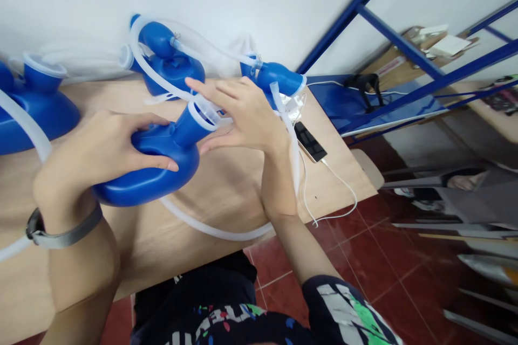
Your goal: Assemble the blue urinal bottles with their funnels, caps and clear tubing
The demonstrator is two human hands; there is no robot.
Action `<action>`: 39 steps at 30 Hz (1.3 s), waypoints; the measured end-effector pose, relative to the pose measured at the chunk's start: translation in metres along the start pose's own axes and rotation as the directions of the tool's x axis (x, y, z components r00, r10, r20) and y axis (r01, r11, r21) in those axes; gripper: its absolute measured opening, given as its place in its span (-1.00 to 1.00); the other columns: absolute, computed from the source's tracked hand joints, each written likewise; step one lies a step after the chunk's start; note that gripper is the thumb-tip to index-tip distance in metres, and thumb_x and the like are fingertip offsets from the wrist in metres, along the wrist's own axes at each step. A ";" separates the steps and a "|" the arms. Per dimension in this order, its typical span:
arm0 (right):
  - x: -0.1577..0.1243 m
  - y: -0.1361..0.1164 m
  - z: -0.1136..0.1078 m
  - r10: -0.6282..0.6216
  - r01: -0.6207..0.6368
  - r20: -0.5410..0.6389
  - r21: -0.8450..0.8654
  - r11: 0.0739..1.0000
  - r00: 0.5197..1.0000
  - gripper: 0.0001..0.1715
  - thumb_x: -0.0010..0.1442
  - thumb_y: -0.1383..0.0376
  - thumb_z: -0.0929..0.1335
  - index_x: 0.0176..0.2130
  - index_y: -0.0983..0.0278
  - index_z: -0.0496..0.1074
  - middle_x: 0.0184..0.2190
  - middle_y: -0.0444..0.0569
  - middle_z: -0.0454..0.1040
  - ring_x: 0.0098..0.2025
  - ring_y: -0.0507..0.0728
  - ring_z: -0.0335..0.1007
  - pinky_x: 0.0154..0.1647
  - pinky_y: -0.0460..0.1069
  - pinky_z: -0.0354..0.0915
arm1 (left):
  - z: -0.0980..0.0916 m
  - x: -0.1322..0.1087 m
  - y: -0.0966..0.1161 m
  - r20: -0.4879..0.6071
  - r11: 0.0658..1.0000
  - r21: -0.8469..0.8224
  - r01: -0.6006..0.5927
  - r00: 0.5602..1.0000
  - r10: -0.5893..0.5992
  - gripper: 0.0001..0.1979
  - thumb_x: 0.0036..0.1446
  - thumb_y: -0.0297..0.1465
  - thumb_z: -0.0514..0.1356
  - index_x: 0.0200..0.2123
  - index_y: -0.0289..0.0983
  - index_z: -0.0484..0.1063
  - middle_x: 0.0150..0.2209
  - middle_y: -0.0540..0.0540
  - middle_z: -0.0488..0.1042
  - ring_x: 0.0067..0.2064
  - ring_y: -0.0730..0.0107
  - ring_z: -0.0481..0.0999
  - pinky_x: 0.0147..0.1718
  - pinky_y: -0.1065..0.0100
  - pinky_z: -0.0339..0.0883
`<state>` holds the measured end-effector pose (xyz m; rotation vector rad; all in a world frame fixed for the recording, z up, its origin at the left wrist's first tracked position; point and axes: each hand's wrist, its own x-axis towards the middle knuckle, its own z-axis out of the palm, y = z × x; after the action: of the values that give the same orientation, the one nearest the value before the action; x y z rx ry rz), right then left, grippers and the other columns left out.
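Gripping a blue wide-necked plastic bottle [157, 143] by its body, over the wood-grain table [226, 183]: left hand [101, 145], thumb and fingers spread around it. Right hand [246, 113], half-curled, at the bottle's white-rimmed mouth [192, 114]; whether its fingers hold anything is unclear.

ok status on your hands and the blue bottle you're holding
Left hand gripping blue bottle. Right hand at its mouth, grip unclear. White tube looping across table, close by.

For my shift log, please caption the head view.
Left hand grips a blue angled-neck bottle; right hand is at its white-rimmed mouth.
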<state>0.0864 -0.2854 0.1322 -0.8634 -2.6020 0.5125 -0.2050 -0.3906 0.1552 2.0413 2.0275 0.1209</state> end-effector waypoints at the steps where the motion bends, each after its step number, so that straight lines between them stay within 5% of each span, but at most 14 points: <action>1: 0.003 -0.003 0.004 -0.023 0.023 -0.009 -0.088 0.996 1.000 0.47 0.27 -0.67 0.52 0.77 0.00 0.35 0.33 0.13 0.64 0.50 0.64 0.52 0.71 0.56 0.26 | 0.003 0.003 -0.001 -0.002 1.000 -0.005 -0.013 1.000 0.013 -0.06 0.01 0.27 0.58 0.39 -0.02 0.75 0.14 -0.11 0.81 0.15 -0.26 0.78 0.35 -0.07 0.60; 4: 0.009 -0.010 0.010 -0.066 0.040 -0.077 -0.293 0.955 0.995 0.58 0.26 -0.74 0.44 0.80 0.10 0.29 0.40 0.18 0.59 0.49 0.65 0.53 0.74 0.61 0.17 | 0.011 0.009 -0.003 -0.067 0.988 -0.127 -0.092 0.994 0.084 -0.09 -0.01 0.22 0.60 0.35 -0.05 0.76 0.18 -0.11 0.81 0.20 -0.21 0.77 0.38 -0.05 0.59; 7: 0.008 -0.010 0.005 -0.039 0.005 -0.125 -0.266 0.964 0.991 0.46 0.34 -0.66 0.46 0.78 0.12 0.34 0.43 0.17 0.61 0.51 0.64 0.52 0.80 0.58 0.12 | 0.017 0.016 0.004 -0.113 0.926 -0.333 -0.178 0.983 0.148 -0.14 -0.01 0.20 0.60 0.26 -0.13 0.78 0.16 -0.13 0.79 0.19 -0.13 0.73 0.34 -0.01 0.62; 14: -0.001 -0.006 -0.010 0.051 -0.062 -0.156 -0.066 0.996 0.986 -0.09 0.57 -0.35 0.43 0.70 -0.22 0.44 0.40 -0.03 0.70 0.51 0.50 0.59 0.61 0.34 0.58 | 0.038 0.031 0.037 -0.102 0.848 -0.518 -0.107 0.993 0.063 -0.22 -0.04 0.02 0.67 0.25 -0.09 0.75 0.12 -0.09 0.76 0.15 -0.09 0.73 0.25 0.02 0.67; 19: -0.001 0.010 0.002 -0.070 0.036 -0.214 -0.159 0.987 0.974 -0.16 0.70 -0.19 0.30 0.73 0.02 0.44 0.41 0.07 0.71 0.45 0.47 0.65 0.59 0.35 0.57 | 0.052 0.039 0.033 -0.138 0.802 -0.580 -0.142 0.988 0.076 -0.19 -0.13 0.03 0.73 0.19 -0.10 0.74 -0.10 -0.05 0.69 -0.01 0.03 0.70 0.11 0.09 0.63; 26: 0.003 0.010 0.010 -0.109 0.059 -0.190 -0.250 0.966 0.976 -0.20 0.76 -0.12 0.21 0.77 -0.06 0.35 0.49 -0.02 0.66 0.48 0.42 0.64 0.62 0.36 0.56 | 0.047 0.037 0.026 -0.153 0.783 -0.596 -0.178 0.982 0.106 -0.13 -0.08 0.03 0.74 0.27 -0.10 0.69 -0.11 -0.04 0.66 0.00 0.03 0.66 0.02 0.18 0.58; 31: 0.007 0.017 0.007 -0.181 0.143 -0.189 -0.199 0.969 0.965 0.00 0.61 -0.29 0.47 0.78 -0.06 0.34 0.58 0.00 0.60 0.62 0.45 0.51 0.71 0.32 0.42 | 0.032 0.026 0.023 -0.198 0.812 -0.548 -0.200 0.974 0.107 -0.03 0.04 0.07 0.69 0.44 -0.14 0.60 0.23 -0.17 0.73 0.22 -0.11 0.68 0.24 0.09 0.60; 35: 0.003 0.036 0.002 -0.268 0.234 -0.185 -0.187 0.954 0.945 0.14 0.52 -0.38 0.54 0.76 0.05 0.38 0.66 0.11 0.51 0.66 0.51 0.46 0.74 0.40 0.36 | 0.025 0.024 0.003 -0.171 0.909 -0.384 -0.160 0.980 0.101 0.01 0.04 0.17 0.65 0.45 -0.15 0.61 0.16 -0.18 0.72 0.22 -0.19 0.69 0.22 0.09 0.59; 39: -0.015 0.054 -0.015 -0.146 0.113 -0.189 -0.173 0.978 0.971 -0.04 0.59 -0.30 0.51 0.72 -0.02 0.44 0.63 0.09 0.54 0.65 0.54 0.47 0.76 0.46 0.34 | 0.021 0.027 -0.019 -0.099 0.947 -0.269 -0.177 0.983 0.156 -0.05 0.00 0.20 0.58 0.39 -0.09 0.66 0.07 -0.14 0.72 0.06 -0.07 0.71 0.18 0.08 0.59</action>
<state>0.1307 -0.2507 0.1182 -0.7445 -2.5160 0.1701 -0.2181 -0.3670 0.1265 2.0493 1.7586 0.4948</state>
